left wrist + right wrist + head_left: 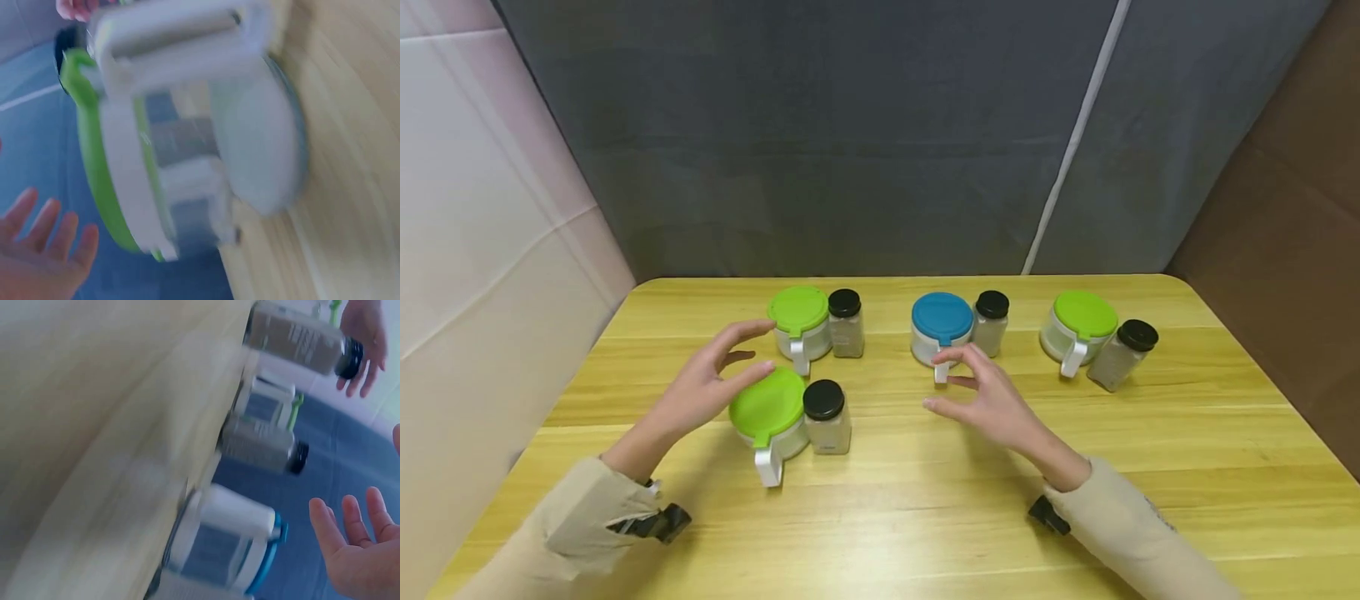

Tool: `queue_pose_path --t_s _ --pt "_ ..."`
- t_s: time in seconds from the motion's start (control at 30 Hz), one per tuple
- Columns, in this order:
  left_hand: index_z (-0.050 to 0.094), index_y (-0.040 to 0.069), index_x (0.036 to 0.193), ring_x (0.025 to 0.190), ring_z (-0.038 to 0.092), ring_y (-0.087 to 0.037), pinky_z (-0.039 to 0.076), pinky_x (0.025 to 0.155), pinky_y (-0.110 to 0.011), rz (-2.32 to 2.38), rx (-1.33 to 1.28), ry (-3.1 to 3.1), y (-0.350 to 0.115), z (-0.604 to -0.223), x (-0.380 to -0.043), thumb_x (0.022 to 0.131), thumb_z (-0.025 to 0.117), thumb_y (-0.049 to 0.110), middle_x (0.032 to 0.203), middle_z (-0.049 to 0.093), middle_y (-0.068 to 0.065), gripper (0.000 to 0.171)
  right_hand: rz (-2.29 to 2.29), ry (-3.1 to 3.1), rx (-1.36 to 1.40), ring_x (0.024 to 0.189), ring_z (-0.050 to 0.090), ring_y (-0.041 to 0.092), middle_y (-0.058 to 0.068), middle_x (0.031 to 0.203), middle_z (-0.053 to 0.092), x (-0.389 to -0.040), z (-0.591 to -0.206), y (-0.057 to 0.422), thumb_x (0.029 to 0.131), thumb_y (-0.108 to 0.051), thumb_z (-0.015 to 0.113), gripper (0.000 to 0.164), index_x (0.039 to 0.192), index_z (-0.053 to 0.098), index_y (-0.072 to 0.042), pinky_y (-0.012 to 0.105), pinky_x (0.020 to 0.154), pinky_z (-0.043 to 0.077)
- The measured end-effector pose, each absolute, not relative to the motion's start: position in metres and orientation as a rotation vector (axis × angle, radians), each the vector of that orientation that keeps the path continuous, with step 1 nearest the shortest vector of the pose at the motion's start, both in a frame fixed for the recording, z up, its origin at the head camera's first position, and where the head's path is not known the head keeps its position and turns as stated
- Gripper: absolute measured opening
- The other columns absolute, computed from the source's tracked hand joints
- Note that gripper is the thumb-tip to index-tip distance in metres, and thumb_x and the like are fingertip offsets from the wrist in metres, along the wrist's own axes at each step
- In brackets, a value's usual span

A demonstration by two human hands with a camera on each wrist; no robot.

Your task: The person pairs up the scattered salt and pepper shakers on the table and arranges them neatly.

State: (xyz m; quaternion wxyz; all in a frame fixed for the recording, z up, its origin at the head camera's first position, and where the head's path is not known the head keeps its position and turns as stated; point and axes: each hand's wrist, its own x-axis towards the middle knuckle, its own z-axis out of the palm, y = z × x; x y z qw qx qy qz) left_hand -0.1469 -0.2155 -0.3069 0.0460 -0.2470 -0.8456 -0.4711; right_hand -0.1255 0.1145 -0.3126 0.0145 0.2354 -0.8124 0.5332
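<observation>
My left hand (703, 387) hovers with parted, bent fingers and holds nothing. Below it stands a front green-lidded seasoning jar (767, 408), its white handle toward me. The thumb overlaps this lid in the head view, while the index fingertip is right by the rear green-lidded jar (799, 310). Close up in the left wrist view, a green-lidded jar (122, 169) looks blurred beside the hand's fingers (59, 240). My right hand (992, 404), also holding nothing, is in front of the blue-lidded jar (942, 317). Its fingers overlap that jar's white handle in the head view.
Black-capped shakers stand right of the jars: one front left (827, 421), one rear left (847, 325), one beside the blue lid (991, 323). Another shaker (1122, 356) leans by the right green-lidded jar (1081, 321). A grey curtain (850, 150) closes off the wooden table's (925, 517) back.
</observation>
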Motion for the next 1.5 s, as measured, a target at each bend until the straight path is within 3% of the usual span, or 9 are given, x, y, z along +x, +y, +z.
queue_pose_path --t_s 0.33,0.5,0.73,0.97,1.17,1.37,1.5 --pt "0.047 -0.002 0.120 0.113 0.040 -0.020 0.034 0.092 -0.043 -1.534 -0.729 -2.400 -0.172 -0.294 -0.136 0.084 0.059 0.002 0.122 0.046 -0.010 0.038 1.601 -2.481 0.620 0.107 0.043 0.031 0.018 0.111 0.047 -0.124 -0.310 0.158 0.074 0.004 0.068 0.041 0.109 0.048 0.006 0.040 0.088 0.040" --pt "0.049 0.006 0.120 0.112 0.041 -0.016 0.034 0.092 -0.037 -1.517 -0.738 -2.361 -0.150 -0.288 -0.124 0.083 0.060 0.004 0.121 0.048 -0.003 0.039 1.542 -2.433 0.594 0.108 0.042 0.026 0.016 0.113 0.047 -0.125 -0.313 0.178 0.074 0.006 0.067 0.040 0.109 0.049 0.006 0.038 0.087 0.040" --pt "0.050 0.008 0.120 0.110 0.043 -0.015 0.035 0.092 -0.033 -1.496 -0.833 -2.300 -0.121 -0.282 -0.106 0.081 0.063 0.006 0.120 0.049 -0.001 0.042 1.474 -2.354 0.571 0.103 0.047 0.007 0.011 0.114 0.044 -0.136 -0.329 0.217 0.076 0.005 0.065 0.041 0.113 0.047 0.006 0.022 0.083 0.042" --pt "0.050 0.008 0.120 0.110 0.043 -0.015 0.037 0.090 -0.033 -1.570 -0.919 -2.285 -0.089 -0.282 -0.091 0.080 0.065 0.010 0.119 0.050 0.000 0.043 1.515 -2.292 0.431 0.094 0.053 0.006 0.005 0.111 0.042 -0.135 -0.328 0.248 0.079 0.007 0.060 0.039 0.115 0.045 0.007 0.016 0.076 0.044" --pt "0.045 0.011 0.127 0.114 0.041 -0.014 0.037 0.091 -0.031 -1.646 -1.025 -2.328 -0.062 -0.285 -0.080 0.082 0.063 0.015 0.125 0.046 0.001 0.049 1.610 -2.115 0.360 0.097 0.049 0.011 0.004 0.108 0.047 -0.133 -0.325 0.267 0.078 0.014 0.057 0.035 0.111 0.050 0.006 0.013 0.078 0.041" --pt "0.038 0.008 0.132 0.119 0.035 -0.011 0.033 0.095 -0.027 -1.706 -1.119 -2.359 -0.037 -0.298 -0.076 0.083 0.062 0.018 0.132 0.038 -0.001 0.056 1.713 -2.006 0.297 0.098 0.053 0.017 0.014 0.116 0.046 -0.168 -0.382 0.337 0.076 0.006 0.064 0.042 0.116 0.050 0.003 0.016 0.075 0.045" --pt "0.036 0.007 0.132 0.119 0.035 -0.012 0.032 0.095 -0.026 -1.751 -1.146 -2.356 -0.024 -0.306 -0.077 0.085 0.060 0.020 0.132 0.037 -0.003 0.055 1.633 -2.041 0.159 0.103 0.051 0.020 0.014 0.119 0.046 -0.185 -0.415 0.379 0.077 0.001 0.066 0.045 0.119 0.051 -0.003 0.016 0.074 0.045"
